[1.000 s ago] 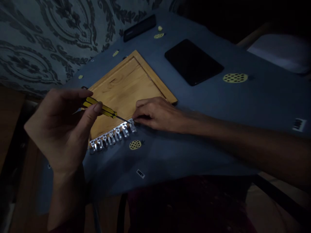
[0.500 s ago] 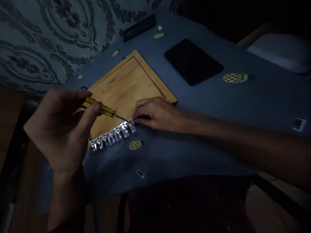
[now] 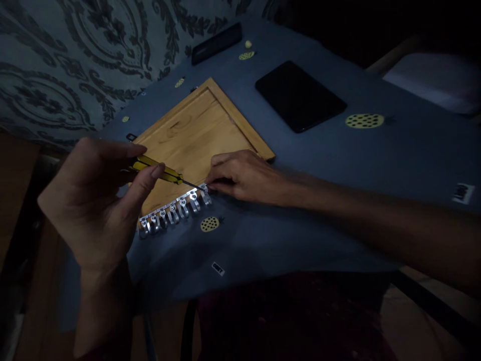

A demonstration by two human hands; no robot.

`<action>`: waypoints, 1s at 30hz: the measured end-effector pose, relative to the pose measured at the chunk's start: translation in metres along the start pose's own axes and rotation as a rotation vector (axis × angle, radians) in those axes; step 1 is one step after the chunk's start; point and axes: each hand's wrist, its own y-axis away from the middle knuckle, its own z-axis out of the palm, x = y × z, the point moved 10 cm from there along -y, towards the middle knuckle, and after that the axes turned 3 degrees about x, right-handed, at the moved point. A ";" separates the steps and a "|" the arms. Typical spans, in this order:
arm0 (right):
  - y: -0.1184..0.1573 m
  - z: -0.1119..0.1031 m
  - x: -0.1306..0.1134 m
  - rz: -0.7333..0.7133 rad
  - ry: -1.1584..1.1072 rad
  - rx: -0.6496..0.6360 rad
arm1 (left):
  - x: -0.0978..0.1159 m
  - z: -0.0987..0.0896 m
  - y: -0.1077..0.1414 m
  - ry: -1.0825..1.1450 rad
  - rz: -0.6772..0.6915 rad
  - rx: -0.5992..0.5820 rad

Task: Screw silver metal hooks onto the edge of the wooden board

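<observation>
In my left hand point(image 3: 101, 200) is a screwdriver point(image 3: 160, 169) with a yellow and black handle, gripped between thumb and fingers. Its thin shaft slants down to the right end of a metal hook rail point(image 3: 173, 206). The rail, with several shiny hooks, lies along the near edge of a wooden board point(image 3: 188, 135). My right hand point(image 3: 244, 175) is closed, thumb and fingers pinched at the rail's right end, close to the screwdriver tip. Its fingertips partly cover that end, and any screw there is too small to make out.
A dark tablet-like slab point(image 3: 300, 95) lies right of the board on the blue patterned tablecloth point(image 3: 293, 230). Farther back are a long dark case point(image 3: 217, 43) and a small pale object point(image 3: 248, 44). A patterned wall point(image 3: 75, 65) borders the table's left side.
My left hand and the screwdriver handle have shifted slightly to the right, while the tip stays at the rail's right end. My right hand stays in place.
</observation>
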 end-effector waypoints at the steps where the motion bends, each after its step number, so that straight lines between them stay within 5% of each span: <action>1: 0.000 0.000 0.000 0.005 -0.002 -0.006 | 0.000 0.000 0.000 0.011 -0.008 0.000; 30: -0.001 -0.001 -0.001 0.000 -0.026 0.004 | 0.002 0.012 -0.004 0.147 0.003 -0.154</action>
